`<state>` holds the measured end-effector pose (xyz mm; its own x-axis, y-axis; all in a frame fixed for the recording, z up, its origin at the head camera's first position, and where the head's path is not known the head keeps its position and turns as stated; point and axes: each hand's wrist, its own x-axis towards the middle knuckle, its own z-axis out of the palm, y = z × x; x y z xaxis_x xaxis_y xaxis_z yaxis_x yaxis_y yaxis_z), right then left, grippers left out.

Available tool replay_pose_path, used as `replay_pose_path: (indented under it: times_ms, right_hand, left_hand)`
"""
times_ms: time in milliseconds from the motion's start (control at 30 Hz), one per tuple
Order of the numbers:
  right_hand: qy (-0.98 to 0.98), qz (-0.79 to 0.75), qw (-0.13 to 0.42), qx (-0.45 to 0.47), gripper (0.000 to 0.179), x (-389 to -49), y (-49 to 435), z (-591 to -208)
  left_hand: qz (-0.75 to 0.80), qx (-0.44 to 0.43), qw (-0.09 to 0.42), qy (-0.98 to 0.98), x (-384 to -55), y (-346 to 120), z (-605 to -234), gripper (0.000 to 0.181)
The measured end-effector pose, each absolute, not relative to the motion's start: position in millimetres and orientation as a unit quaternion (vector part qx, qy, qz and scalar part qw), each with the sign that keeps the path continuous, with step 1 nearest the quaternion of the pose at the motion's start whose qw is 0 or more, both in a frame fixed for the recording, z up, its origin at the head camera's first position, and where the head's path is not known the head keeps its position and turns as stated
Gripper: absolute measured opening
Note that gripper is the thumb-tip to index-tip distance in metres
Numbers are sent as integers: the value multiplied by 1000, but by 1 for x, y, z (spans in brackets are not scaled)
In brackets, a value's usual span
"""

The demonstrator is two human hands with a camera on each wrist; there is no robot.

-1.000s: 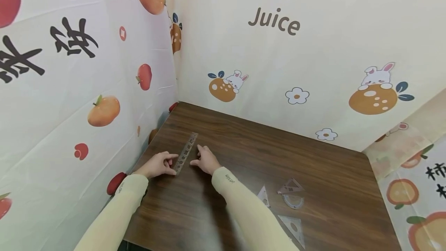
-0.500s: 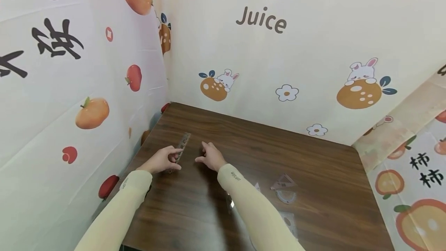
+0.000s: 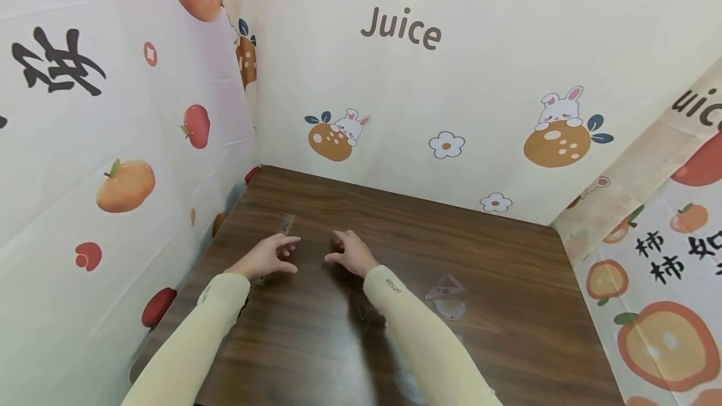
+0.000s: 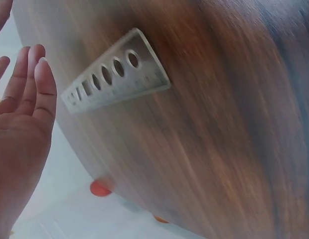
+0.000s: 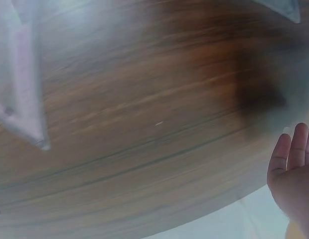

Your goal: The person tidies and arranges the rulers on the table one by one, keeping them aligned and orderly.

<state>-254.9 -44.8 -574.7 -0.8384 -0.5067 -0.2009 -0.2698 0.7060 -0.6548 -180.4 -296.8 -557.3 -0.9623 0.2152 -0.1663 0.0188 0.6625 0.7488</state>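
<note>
A clear plastic ruler [image 3: 287, 224] with cut-out shapes lies on the dark wooden table, partly covered by my left hand [image 3: 267, 257] in the head view. The left wrist view shows the ruler [image 4: 144, 82] flat on the wood, apart from the left hand [image 4: 26, 124], whose fingers are extended and empty. My right hand [image 3: 354, 254] hovers to the right of the left one, its thumb and fingers spread apart with nothing between them. Right of the right forearm lie a pinkish set square [image 3: 437, 294] and, just below it, a clear protractor [image 3: 451, 317].
Near the right forearm, the faint outline of a clear set square [image 3: 361, 313] shows on the table [image 3: 507, 343]. Another clear piece [image 3: 407, 386] is partly hidden by the sleeve. Printed cloth hangs [image 3: 479, 49] enclose the table behind and at both sides.
The head view has turned to the right. My left hand has drawn off the ruler's right side and now overlaps it in view; the right hand has shifted away from the ruler.
</note>
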Motion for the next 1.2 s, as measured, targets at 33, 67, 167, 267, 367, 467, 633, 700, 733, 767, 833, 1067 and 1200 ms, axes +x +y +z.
replay_pose_path:
  times_ms: [33,67,167,267,367,467,633,700,733,767,833,1067,1200]
  right_hand:
    - [905,-319,186,-212,78,-255,-41,-574]
    - [905,-321,185,-210,78,-255,-36,-573]
    - [906,-325,178,-206,77,-256,-25,-572]
    - [910,-322,164,-205,76,-254,-14,-570]
    - [914,-319,152,-201,75,-251,-5,-566]
    - [917,-316,141,-199,74,-247,3,-562]
    - [924,-306,115,-200,73,-238,15,-558]
    - [927,-301,103,-199,72,-235,22,-556]
    - [928,-301,98,-198,72,-233,24,-556]
    - [928,-301,93,-198,72,-231,27,-555]
    - [927,-308,85,-195,70,-227,33,-553]
    - [925,-326,75,-182,68,-215,52,-546]
    - [925,-323,72,-184,68,-207,61,-545]
  left_hand:
    - [403,70,119,905,-181,-295,-557,75]
    - [401,76,116,905,-182,-293,-556,75]
    - [400,89,111,906,-184,-287,-555,76]
    - [400,97,113,904,-187,-278,-554,77]
    - [401,102,121,902,-188,-268,-553,77]
    - [396,116,126,902,-190,-258,-552,77]
    - [388,145,128,901,-193,-242,-550,77]
    - [385,153,129,901,-194,-236,-549,78]
    - [381,157,130,902,-193,-233,-549,78]
    - [380,160,131,902,-193,-230,-549,78]
    - [374,166,132,903,-192,-225,-549,79]
    - [347,204,132,906,-189,-204,-556,78]
    - [331,229,131,906,-186,-191,-563,77]
